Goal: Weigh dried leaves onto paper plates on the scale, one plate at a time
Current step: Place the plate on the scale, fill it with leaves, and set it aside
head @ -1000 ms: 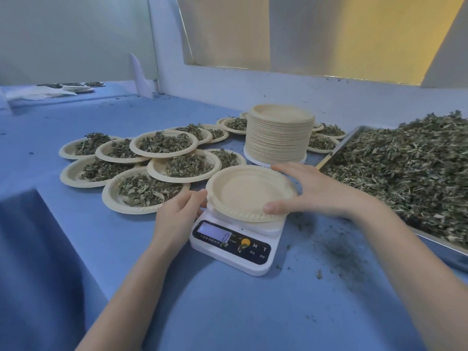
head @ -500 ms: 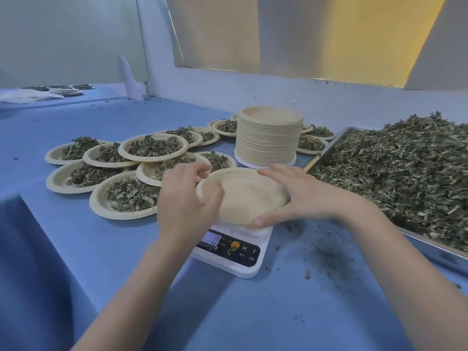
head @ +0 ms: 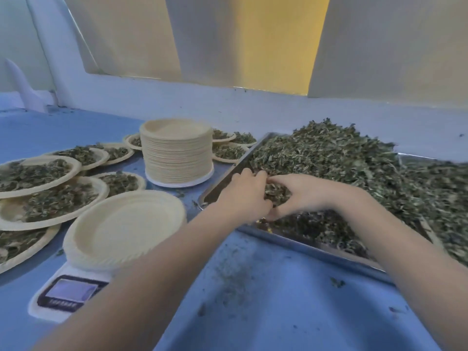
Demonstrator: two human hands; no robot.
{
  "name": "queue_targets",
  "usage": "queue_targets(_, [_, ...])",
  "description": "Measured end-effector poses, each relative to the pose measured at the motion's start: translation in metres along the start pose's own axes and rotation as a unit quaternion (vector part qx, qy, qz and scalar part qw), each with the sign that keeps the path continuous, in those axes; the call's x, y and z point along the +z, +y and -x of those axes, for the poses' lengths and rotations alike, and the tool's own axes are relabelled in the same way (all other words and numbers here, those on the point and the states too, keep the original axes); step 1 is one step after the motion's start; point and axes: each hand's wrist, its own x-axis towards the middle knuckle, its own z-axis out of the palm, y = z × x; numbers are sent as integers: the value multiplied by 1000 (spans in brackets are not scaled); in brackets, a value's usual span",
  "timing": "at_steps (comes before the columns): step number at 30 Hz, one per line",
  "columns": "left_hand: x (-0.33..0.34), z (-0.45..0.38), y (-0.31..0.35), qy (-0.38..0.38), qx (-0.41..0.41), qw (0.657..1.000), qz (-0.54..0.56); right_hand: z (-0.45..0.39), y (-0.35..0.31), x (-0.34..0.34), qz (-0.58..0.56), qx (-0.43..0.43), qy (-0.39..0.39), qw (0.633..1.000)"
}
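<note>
Hands first: I have my left hand (head: 243,193) and right hand (head: 301,196) cupped together around a clump of dried leaves (head: 276,195) in the tray (head: 304,245), gathering one portion; the empty plate (head: 124,229) waits on the scale (head: 68,295) just beside.

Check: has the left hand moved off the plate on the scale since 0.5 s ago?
Yes. The left hand went right, from the empty plate on the scale to the tray of leaves.
</note>
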Motion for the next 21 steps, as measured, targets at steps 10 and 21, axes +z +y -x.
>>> queue_targets(10, [21, -71, -31, -173, -149, 971, 76, -76, 33, 0, 64, 66, -73, 993])
queue_targets(21, [3, -87, -43, -200, -114, 971, 71, -91, 47, -4, -11, 11, -74, 997])
